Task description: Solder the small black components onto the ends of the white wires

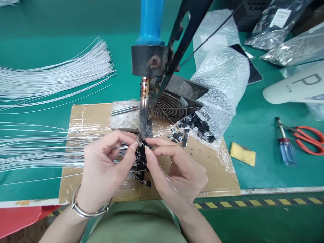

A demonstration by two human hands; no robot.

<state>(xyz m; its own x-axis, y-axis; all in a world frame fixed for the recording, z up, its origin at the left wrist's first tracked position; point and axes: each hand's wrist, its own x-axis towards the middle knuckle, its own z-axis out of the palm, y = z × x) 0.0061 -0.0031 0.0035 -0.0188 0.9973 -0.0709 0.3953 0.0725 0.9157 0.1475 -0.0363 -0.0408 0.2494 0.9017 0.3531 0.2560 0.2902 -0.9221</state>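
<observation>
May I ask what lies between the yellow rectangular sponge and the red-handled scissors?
A translucent blue-handled screwdriver lies there, in the head view.

Bright, even light glints on the cardboard [88,118] and clear wrap [222,84]; the edges look stretched

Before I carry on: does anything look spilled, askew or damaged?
Small black parts lie in a loose heap by the bubble wrap, with several strewn on the cardboard; they look spilled, though perhaps tipped out deliberately. The yellow sponge has a darkened upper edge, possibly scorched.
</observation>
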